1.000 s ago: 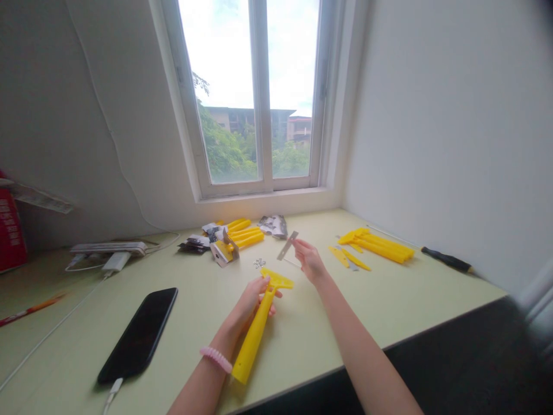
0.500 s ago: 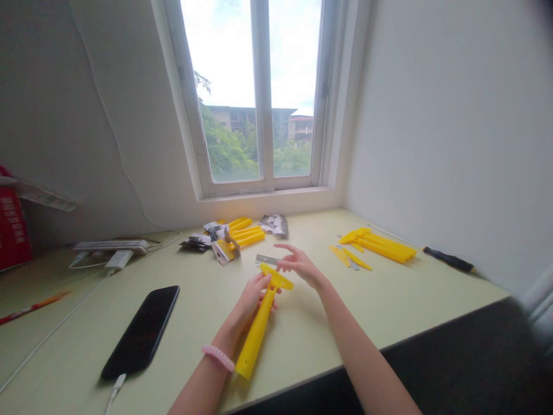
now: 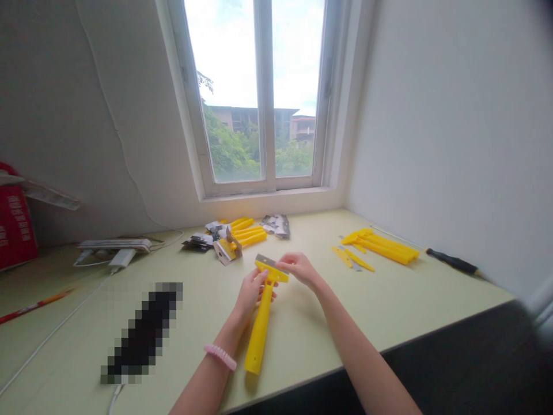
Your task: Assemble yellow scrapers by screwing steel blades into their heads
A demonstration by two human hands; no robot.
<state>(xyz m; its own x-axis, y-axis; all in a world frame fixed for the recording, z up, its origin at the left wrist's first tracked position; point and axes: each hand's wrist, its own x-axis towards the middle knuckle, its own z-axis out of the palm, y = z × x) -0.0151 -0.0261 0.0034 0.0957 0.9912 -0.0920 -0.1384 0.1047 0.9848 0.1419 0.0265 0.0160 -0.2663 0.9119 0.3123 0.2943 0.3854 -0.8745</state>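
L hand (image 3: 250, 297) has its fingers clamped on the yellow scraper (image 3: 259, 331) at the top of the handle, just under the wide head. Scraper's over the near-middle part of the table (image 3: 199, 305), head pointing far, handle end near & a bit left. Metal blade (image 3: 264, 260) lies along the head's far edge, running L to R; R hand (image 3: 302, 270) has bent fingers touching the blade's right end, can't tell if pinched on it or just pressing. Pink coil band (image 3: 220, 357) on L wrist. Far left of the hands: pile of yellow handles w/ card pkg (image 3: 242, 233), a grey-white packet (image 3: 276, 225) just right of it. To the right: stack of yellow handles (image 3: 384, 246), loose flat yellow pieces (image 3: 363, 260) beside it, then a black-handled tool (image 3: 451, 261) nr the right wall. On the left, power strip (image 3: 114, 246) nr the far wall, & nearer, a dark pixelated obj (image 3: 144, 331), details hidden
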